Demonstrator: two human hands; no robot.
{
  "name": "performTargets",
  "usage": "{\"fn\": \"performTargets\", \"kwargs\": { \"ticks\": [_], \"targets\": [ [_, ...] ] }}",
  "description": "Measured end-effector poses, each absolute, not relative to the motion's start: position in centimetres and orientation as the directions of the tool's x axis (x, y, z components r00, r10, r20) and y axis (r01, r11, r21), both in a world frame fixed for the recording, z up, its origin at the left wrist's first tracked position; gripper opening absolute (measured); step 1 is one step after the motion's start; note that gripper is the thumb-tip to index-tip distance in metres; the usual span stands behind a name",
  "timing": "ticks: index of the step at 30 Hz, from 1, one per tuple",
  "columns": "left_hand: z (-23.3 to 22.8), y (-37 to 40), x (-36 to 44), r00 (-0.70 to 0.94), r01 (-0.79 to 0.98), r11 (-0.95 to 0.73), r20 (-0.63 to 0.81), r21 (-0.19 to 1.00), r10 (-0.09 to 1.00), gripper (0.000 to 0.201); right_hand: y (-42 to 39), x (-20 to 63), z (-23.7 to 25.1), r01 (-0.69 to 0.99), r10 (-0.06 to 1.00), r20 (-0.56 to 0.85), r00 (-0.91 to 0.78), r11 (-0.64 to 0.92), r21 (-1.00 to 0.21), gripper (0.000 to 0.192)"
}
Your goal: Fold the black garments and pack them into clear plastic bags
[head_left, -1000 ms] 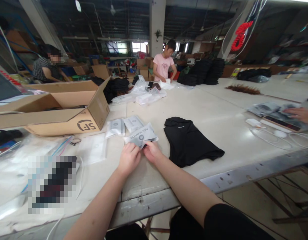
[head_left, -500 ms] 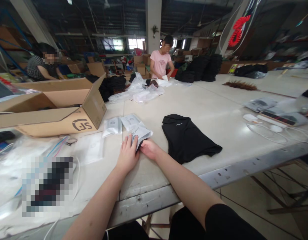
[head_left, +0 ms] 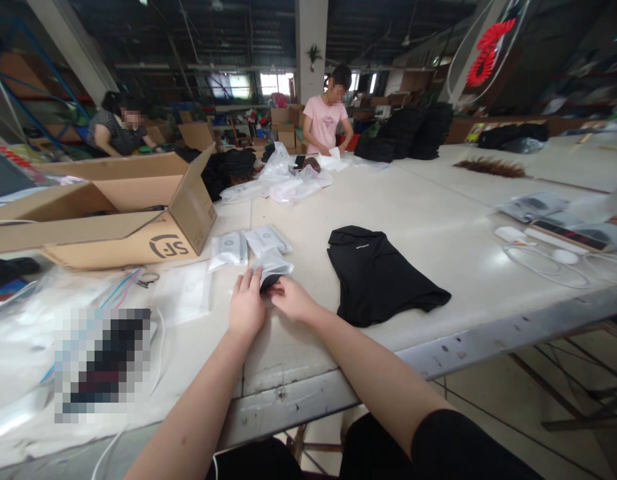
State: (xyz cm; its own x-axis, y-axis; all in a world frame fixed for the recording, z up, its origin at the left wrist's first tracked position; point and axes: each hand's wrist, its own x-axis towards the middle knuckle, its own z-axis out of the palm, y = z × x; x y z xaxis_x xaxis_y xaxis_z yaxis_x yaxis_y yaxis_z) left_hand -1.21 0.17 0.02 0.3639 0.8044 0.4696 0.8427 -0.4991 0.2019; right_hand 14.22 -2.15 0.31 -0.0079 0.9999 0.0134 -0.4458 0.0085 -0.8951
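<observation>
I can see the worker's bare left hand (head_left: 247, 301) laid over the left side of a translucent pale grey plastic pouch (head_left: 278, 264), at the near middle of a broad off-white table (head_left: 413, 200). Its fingers are almost straight and close together; the thumb is out of my sight, so I can't tell whether it grips the pouch or only rests on it. The bare right hand (head_left: 292, 298) is half curled at the near end of that pouch, where a dark edge of folded black cloth (head_left: 271, 281) shows. Its fingertips are partly covered, and I can't tell whether they pinch cloth, plastic or both.

Just beyond lie two plump whitish plastic pouches (head_left: 268, 240), side by side. To the left of the left hand is a flat clear plastic sleeve (head_left: 184, 293), and farther left stands an open brown cardboard box (head_left: 185, 230) with black lettering. To the right of the right hand, well apart from it, a black cloth garment (head_left: 383, 277) lies spread on the table. On the far side, a person in a pink T-shirt (head_left: 325, 121) bends over some white material, left of tall stacks of black cloth (head_left: 423, 130)
</observation>
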Motion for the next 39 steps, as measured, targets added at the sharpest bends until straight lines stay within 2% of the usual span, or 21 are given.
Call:
{"fn": "performTargets", "kwargs": {
  "ticks": [2,4,5,7,8,9,12,15,20,23,24,26,27,30,33,34,37,39],
  "targets": [
    [-0.1,0.4,-1.4,0.334,0.848,-0.481,0.480,0.222,0.811,0.069,-2.5,15.4,0.7,-0.145,0.985,0.139,0.103,0.153,-0.977,0.022],
    [-0.2,0.8,-1.7,0.341,0.837,-0.491,0.472,0.242,0.813,0.072,-2.6,17.0,1.2,0.146,0.940,0.293,0.175,0.269,-0.952,0.025],
    [-0.2,1.0,-1.9,0.368,0.818,-0.517,0.463,0.251,0.807,0.074,-2.4,17.9,1.4,0.262,0.918,0.360,0.165,0.311,-0.913,0.036],
    [-0.2,1.3,-2.1,0.467,0.754,-0.604,0.435,0.260,0.770,0.077,-1.9,19.2,1.4,0.452,0.904,0.425,0.050,0.359,-0.816,0.070],
    [-0.2,1.3,-2.2,0.522,0.716,-0.649,0.420,0.257,0.742,0.078,-1.6,19.7,1.1,0.512,0.910,0.413,-0.013,0.361,-0.779,0.080],
    [-0.2,1.3,-2.1,0.568,0.683,-0.685,0.406,0.251,0.716,0.077,-1.3,20.0,0.7,0.550,0.919,0.389,-0.061,0.356,-0.756,0.081],
    [-0.2,1.0,-1.8,0.615,0.658,-0.716,0.384,0.232,0.689,0.074,-0.5,20.3,-0.6,0.565,0.922,0.367,-0.125,0.370,-0.737,0.069],
    [-0.4,0.6,-1.5,0.565,0.718,-0.658,0.364,0.227,0.741,0.079,-0.3,20.2,-1.4,0.527,0.902,0.400,-0.164,0.423,-0.738,0.066],
    [0.0,0.4,-1.7,0.551,0.785,-0.588,0.214,0.197,0.807,0.068,-0.5,20.4,-1.5,0.487,0.903,0.396,-0.165,0.424,-0.764,0.064],
    [0.7,0.3,-1.9,0.564,0.780,-0.587,0.161,0.218,0.810,0.079,-0.6,20.5,-1.5,0.502,0.908,0.379,-0.178,0.415,-0.759,0.064],
    [0.9,0.3,-1.9,0.560,0.780,-0.580,0.150,0.236,0.815,0.078,-0.6,20.6,-1.6,0.511,0.911,0.366,-0.189,0.410,-0.755,0.066],
    [1.2,0.3,-1.8,0.536,0.784,-0.550,0.134,0.286,0.833,0.064,-0.5,20.6,-1.6,0.514,0.919,0.339,-0.200,0.393,-0.763,0.069],
    [1.4,0.4,-1.8,0.521,0.787,-0.533,0.128,0.311,0.844,0.057,-0.5,20.6,-1.6,0.501,0.924,0.331,-0.190,0.381,-0.777,0.065],
    [1.6,0.6,-1.6,0.450,0.813,-0.481,0.170,0.327,0.877,0.049,-0.1,20.5,-1.7,0.438,0.933,0.344,-0.104,0.353,-0.826,0.029],
    [1.6,0.8,-1.6,0.383,0.843,-0.459,0.285,0.280,0.879,0.038,0.2,20.3,-1.7,0.481,0.924,0.380,-0.032,0.348,-0.805,0.023],
    [1.5,0.8,-1.6,0.386,0.840,-0.472,0.319,0.265,0.866,0.034,0.1,20.3,-1.6,0.517,0.923,0.383,-0.030,0.342,-0.784,0.027],
    [1.1,0.8,-2.1,0.483,0.784,-0.579,0.369,0.222,0.794,0.032,-0.2,20.2,-1.2,0.615,0.932,0.352,-0.086,0.327,-0.718,0.058],
    [0.7,1.0,-2.5,0.553,0.739,-0.640,0.353,0.210,0.754,0.041,-0.5,20.1,-0.8,0.676,0.942,0.304,-0.140,0.315,-0.666,0.061]
  ]
}}
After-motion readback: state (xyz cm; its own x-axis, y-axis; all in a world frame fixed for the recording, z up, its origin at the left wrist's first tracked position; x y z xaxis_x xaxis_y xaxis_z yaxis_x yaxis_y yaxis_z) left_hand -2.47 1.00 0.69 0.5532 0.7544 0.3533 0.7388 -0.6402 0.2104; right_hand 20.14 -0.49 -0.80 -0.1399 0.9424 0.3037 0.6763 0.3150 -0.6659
